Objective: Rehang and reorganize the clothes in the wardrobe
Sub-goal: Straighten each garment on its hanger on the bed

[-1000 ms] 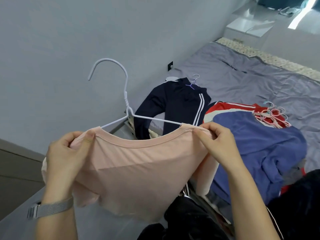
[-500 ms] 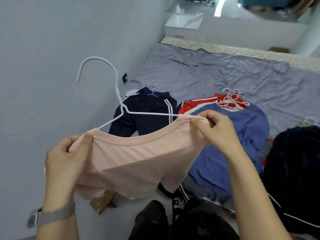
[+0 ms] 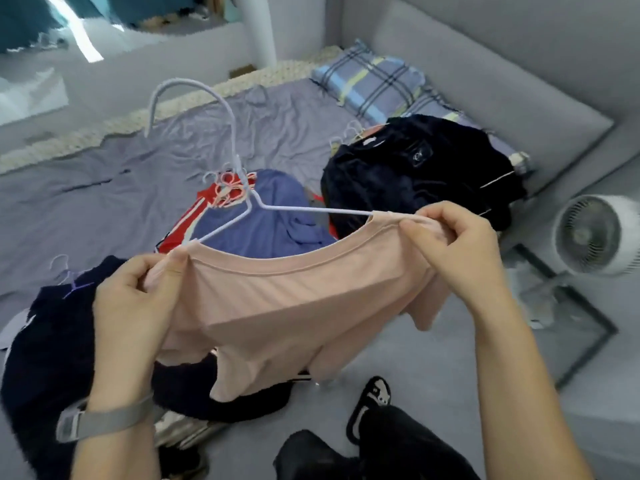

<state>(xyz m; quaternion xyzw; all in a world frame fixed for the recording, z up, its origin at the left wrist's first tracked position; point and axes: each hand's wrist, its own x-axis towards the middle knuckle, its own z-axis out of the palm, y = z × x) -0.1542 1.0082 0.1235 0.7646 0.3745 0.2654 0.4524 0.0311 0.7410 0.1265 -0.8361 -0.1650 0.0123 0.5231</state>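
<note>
A pale pink T-shirt (image 3: 294,306) hangs on a white wire hanger (image 3: 239,174), held up in front of me over the bed. My left hand (image 3: 135,306) grips the shirt's left shoulder over the hanger end. My right hand (image 3: 453,251) pinches the right shoulder and the hanger's other end. The hook points up and to the left. On the bed lie a blue garment (image 3: 273,216) over a red one with pink hangers, a dark navy jacket (image 3: 52,341) at the left, and a black garment (image 3: 415,174) at the right.
The bed has a grey-purple sheet (image 3: 104,188) and a plaid pillow (image 3: 374,84) at its head. A white fan (image 3: 595,233) stands on the floor at the right, beside a dark-framed glass piece (image 3: 568,323). My slippered foot (image 3: 370,400) is on the grey floor.
My view has swung right, from the wall to the bed's head end and the fan. Both hands keep the same hold on the pink shirt and hanger.
</note>
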